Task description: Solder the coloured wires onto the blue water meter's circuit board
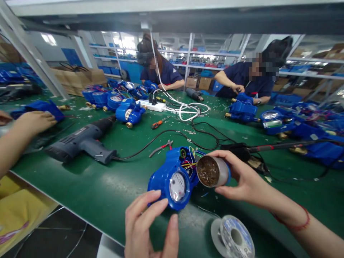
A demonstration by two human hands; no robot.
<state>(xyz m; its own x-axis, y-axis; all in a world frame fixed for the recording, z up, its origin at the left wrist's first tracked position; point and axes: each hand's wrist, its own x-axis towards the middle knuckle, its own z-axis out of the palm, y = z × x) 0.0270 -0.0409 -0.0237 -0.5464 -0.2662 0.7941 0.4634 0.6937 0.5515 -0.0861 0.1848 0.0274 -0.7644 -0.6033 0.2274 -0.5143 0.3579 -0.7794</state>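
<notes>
A blue water meter [161, 177] with a round dial lies on the green bench in front of me, its side compartment open and showing coloured wires [189, 165]. My left hand [152, 224] has its fingers apart, with the fingertips at the near left edge of the meter's casing. Just right of the compartment, my right hand [239, 177] grips a small round metal tin [221, 172]. The tin is tilted towards me and shows a brown, crusted substance [208, 172] inside. Below it stands a spool of wire [238, 236], probably solder.
A grey heat gun [83, 141] lies left, its cable crossing the bench. Red-handled pliers [161, 147], an orange screwdriver [157, 124] and a white power strip [153, 106] lie beyond. More meters [129, 111] stand around. Two people work opposite; another person's hand [34, 122] is at left.
</notes>
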